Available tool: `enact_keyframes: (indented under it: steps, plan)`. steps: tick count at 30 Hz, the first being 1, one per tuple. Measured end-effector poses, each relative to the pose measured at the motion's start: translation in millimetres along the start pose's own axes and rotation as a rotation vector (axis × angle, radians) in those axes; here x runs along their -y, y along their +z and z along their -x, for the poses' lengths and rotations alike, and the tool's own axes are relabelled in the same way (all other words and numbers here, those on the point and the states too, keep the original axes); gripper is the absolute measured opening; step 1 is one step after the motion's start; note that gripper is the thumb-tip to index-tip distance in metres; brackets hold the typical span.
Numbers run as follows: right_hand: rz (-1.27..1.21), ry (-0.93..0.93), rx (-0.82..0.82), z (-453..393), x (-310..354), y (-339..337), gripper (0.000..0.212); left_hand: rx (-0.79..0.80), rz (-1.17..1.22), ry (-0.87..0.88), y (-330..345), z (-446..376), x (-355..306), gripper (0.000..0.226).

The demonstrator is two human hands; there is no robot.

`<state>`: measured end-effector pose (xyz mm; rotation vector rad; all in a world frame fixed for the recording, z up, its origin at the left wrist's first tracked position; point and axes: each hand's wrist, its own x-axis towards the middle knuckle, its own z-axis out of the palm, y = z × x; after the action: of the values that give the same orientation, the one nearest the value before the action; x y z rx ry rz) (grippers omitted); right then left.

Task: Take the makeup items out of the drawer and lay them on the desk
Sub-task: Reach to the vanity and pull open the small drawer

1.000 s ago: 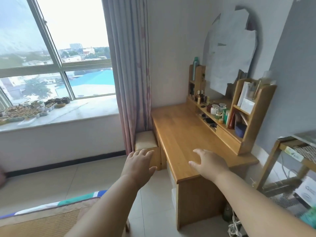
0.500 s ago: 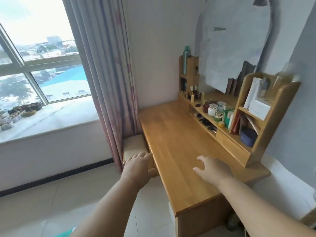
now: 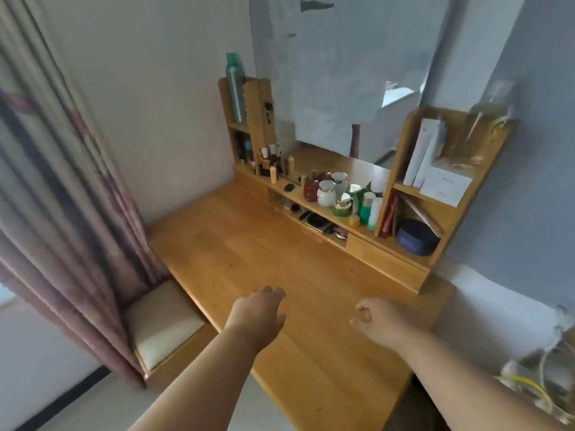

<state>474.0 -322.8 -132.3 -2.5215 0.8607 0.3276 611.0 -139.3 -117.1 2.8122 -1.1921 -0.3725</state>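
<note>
A bare wooden desk (image 3: 258,259) fills the middle of the view. My left hand (image 3: 258,312) hovers over its front part, fingers loosely apart, holding nothing. My right hand (image 3: 378,320) floats beside it to the right, fingers slightly curled and empty. Along the desk's back runs a low shelf unit with a small closed wooden drawer (image 3: 378,256) at its right end. In the open slot (image 3: 311,217) left of the drawer lie several dark makeup items. Jars and bottles (image 3: 342,197) stand on the shelf above.
A cushioned stool (image 3: 158,325) is tucked at the desk's left, under a pink curtain (image 3: 62,213). A paper-covered mirror (image 3: 351,73) hangs behind. Side cubbies hold white boxes (image 3: 441,178), a dark round case (image 3: 417,236) and a tall grey bottle (image 3: 235,85). Cables (image 3: 535,387) lie at the right.
The view has closed in on the desk and turned right; the window has left the frame. Both hands now hover over the desk top, the left one having moved off the stool side.
</note>
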Motion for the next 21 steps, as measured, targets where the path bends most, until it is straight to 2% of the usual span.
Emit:
enact_keyframes:
  steps: [8, 15, 21]
  plan:
    - [-0.104, 0.118, -0.067, -33.1, -36.2, -14.4, 0.045, 0.052, 0.018, 0.186, 1.8, -79.3, -38.6, 0.043]
    - [-0.162, 0.172, -0.142, -64.4, -67.3, -15.3, 0.045, 0.081, 0.004, 0.217, 5.1, -132.9, -66.7, 0.043]
    - [-0.172, 0.292, -0.196, -81.7, -79.5, -12.5, 0.047, 0.113, -0.013, 0.294, 9.1, -180.2, -70.6, 0.044]
